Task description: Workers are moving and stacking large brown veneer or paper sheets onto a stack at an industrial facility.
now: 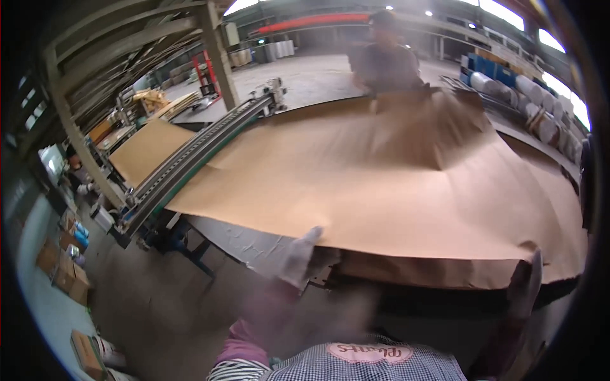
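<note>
A large sheet of brown paper (330, 190) spreads over a long work table (238, 244), its far right part raised and wrinkled. My left hand (300, 257), in a pale glove, grips the near edge of the sheet left of the middle, thumb on top. At the right, my gloved right hand (526, 282) holds the same near edge, where the paper puckers. The fingers of both hands are partly hidden beneath the sheet. Under it, more brown paper (406, 270) shows along the table's near side.
Across the table, a person (386, 57) stands at the raised paper, blurred. A rail-like machine beam (197, 155) crosses the table's left end, with another brown sheet (152, 149) beyond it. Wrapped rolls (540, 95) lie far right. Cardboard boxes (70, 276) stand on the left floor.
</note>
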Tool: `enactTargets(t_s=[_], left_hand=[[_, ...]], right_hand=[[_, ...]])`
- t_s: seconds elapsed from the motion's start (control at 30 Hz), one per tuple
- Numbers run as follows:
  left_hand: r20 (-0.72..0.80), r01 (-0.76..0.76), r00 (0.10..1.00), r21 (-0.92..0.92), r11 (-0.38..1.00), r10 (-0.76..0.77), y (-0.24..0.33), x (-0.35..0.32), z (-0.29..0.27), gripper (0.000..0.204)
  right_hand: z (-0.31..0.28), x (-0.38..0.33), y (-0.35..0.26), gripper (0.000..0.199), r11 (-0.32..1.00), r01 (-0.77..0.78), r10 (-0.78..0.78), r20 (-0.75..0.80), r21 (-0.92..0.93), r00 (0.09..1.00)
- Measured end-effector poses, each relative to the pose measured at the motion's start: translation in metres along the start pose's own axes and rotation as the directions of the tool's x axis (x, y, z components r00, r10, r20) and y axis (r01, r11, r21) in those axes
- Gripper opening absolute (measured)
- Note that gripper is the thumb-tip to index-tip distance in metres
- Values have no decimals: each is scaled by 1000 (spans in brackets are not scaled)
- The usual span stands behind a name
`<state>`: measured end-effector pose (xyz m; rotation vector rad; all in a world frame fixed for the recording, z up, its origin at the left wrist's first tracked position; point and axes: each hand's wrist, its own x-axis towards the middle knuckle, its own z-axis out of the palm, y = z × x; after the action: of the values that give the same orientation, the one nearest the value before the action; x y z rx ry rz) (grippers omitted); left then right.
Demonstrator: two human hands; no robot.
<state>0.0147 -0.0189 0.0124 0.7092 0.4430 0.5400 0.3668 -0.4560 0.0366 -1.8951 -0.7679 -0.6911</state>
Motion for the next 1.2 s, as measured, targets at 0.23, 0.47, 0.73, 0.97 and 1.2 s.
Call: enactTargets(t_s=[0.23,0.47,0.73,0.97,1.2], left_hand=[[97,-146,987,229,962,126,-16,6,59,40],[-115,-48,993,-109,993,36,-16,44,-20,41],[-210,-328,863,459,826,460,26,49,-126,28],[-340,-275,874,242,930,347,107,54,-185,27],[-761,-325,611,11,946,218,139,56,-266,31]], right_hand=[[170,-91,-211,54,-101,-897,211,890,431,404],[198,-31,-209,22,340,-803,333,736,489,590],[203,-33,-269,39,121,-878,346,809,463,475],[163,38,-252,22,411,-713,368,612,568,700],[149,103,-265,45,839,-481,276,564,252,778]])
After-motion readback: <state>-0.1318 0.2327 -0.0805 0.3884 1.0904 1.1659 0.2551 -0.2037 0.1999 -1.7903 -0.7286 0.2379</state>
